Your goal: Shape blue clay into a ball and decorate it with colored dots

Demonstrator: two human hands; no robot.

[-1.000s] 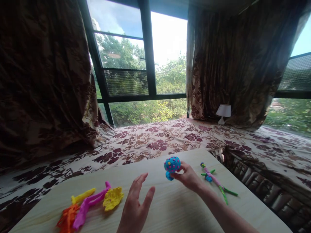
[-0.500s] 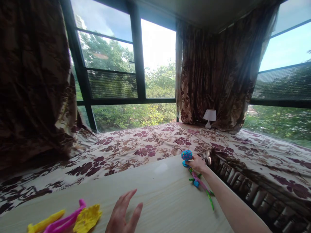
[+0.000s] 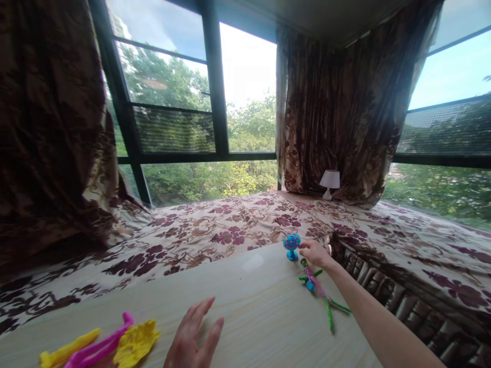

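Observation:
A blue modelling-clay piece [image 3: 291, 242] with a round, colour-dotted top, a short stem and a flat foot stands upright near the table's far edge. Just to its right is my right hand [image 3: 315, 253], fingers slightly apart and holding nothing. Below that hand lies a thin clay stick figure [image 3: 317, 289] in pink and green, with a blue lump at its middle. My left hand [image 3: 194, 337] hovers over or rests on the front of the table, fingers spread. Left of it lie a crumpled yellow clay sheet [image 3: 137, 342], a bent magenta clay roll [image 3: 102, 346] and a yellow clay roll [image 3: 72, 347].
The pale wood-look table [image 3: 245, 301] meets a ledge covered in flowered cloth [image 3: 230, 220]. A small white lamp [image 3: 330, 180] stands at the back by the curtain [image 3: 318, 112]. Gathered fabric [image 3: 395, 299] hangs beyond the table's right edge.
My right hand has let go of the blue clay piece and drawn slightly right. The piece now stands on its foot. My left hand has hardly moved; the view has shifted slightly.

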